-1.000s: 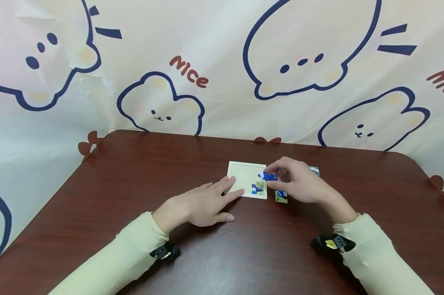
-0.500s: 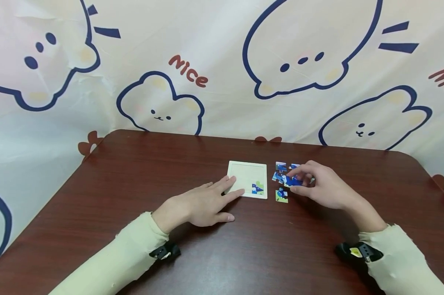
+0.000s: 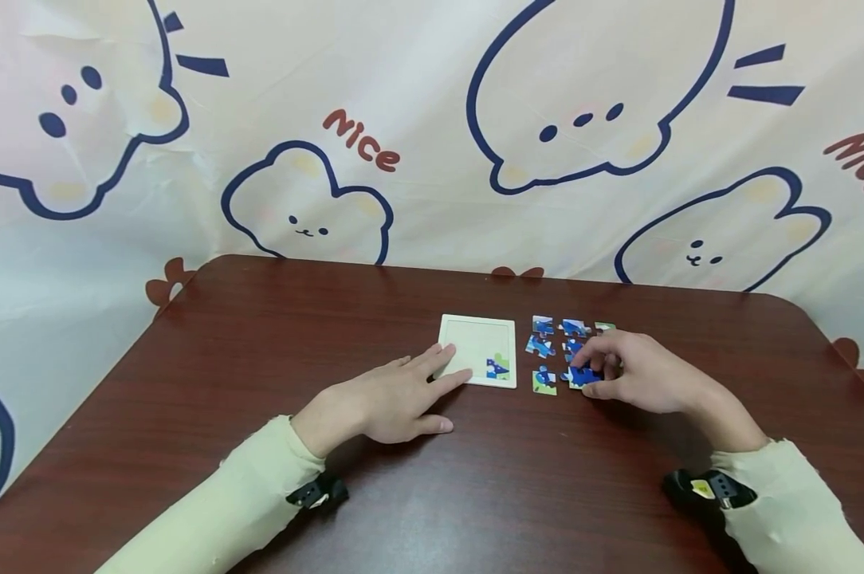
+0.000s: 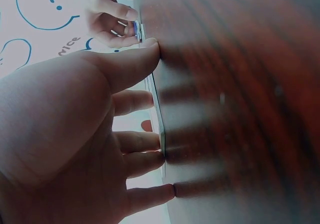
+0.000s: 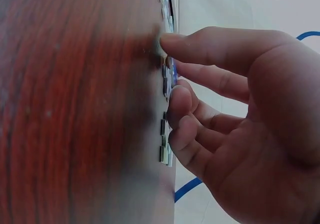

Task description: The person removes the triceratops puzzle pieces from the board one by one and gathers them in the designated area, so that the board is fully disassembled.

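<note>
A white square puzzle tray (image 3: pixel 471 339) lies on the table, with a blue-and-green puzzle piece (image 3: pixel 498 367) in its lower right corner. My left hand (image 3: pixel 382 405) is spread flat, its fingertips on the tray's lower left edge and its thumb on the tabletop. Between the thumb and fingers of my right hand (image 3: pixel 643 371) is a mostly blue puzzle piece (image 3: pixel 584 378), pinched low among the loose pieces. In the right wrist view the thumb and index finger of that hand (image 5: pixel 215 94) reach round the piece, seen edge-on near the table. Part of it is hidden by the fingers.
Several loose puzzle pieces (image 3: pixel 541 346) lie right of the tray in rough rows. One green-cornered piece (image 3: pixel 544 381) is nearest the front, and another piece (image 3: pixel 605 326) shows behind my right hand. A printed cloth (image 3: pixel 432 159) hangs behind the brown table (image 3: pixel 317 303).
My right hand has carried the blue puzzle piece from over the tray's right edge rightward and then nearer to me, among the loose pieces. My left hand has stayed on the tray.
</note>
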A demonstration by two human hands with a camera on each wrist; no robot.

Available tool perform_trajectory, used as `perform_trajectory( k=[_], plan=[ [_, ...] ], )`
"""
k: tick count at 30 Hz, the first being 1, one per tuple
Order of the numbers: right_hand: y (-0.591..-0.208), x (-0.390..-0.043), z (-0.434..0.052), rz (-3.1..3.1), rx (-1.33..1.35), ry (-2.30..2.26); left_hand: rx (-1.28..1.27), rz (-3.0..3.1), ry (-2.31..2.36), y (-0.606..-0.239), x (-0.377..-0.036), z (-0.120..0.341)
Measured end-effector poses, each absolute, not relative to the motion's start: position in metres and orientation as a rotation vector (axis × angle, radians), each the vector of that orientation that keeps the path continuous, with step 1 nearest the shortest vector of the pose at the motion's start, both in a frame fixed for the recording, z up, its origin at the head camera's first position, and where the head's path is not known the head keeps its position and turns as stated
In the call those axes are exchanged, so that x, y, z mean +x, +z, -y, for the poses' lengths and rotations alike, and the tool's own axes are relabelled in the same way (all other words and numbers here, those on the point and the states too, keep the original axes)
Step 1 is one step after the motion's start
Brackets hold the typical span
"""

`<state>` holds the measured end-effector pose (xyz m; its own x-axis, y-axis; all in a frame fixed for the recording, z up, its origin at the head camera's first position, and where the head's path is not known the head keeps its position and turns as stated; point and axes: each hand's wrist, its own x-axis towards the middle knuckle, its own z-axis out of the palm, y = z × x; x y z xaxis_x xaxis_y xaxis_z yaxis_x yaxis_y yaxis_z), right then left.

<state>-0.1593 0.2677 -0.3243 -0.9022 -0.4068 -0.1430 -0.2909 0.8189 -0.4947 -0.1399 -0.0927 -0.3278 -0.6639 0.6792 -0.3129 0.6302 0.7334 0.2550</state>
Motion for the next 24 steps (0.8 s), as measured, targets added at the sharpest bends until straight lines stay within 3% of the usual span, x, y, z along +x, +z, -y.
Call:
perform_trajectory(
  k=[24],
  plan=[
    [-0.3269,-0.1612,-0.2703,-2.742,-0.499,-0.740,1.015,-2.547,0.178,-0.3282,-0.1406,0.0937]
  ],
)
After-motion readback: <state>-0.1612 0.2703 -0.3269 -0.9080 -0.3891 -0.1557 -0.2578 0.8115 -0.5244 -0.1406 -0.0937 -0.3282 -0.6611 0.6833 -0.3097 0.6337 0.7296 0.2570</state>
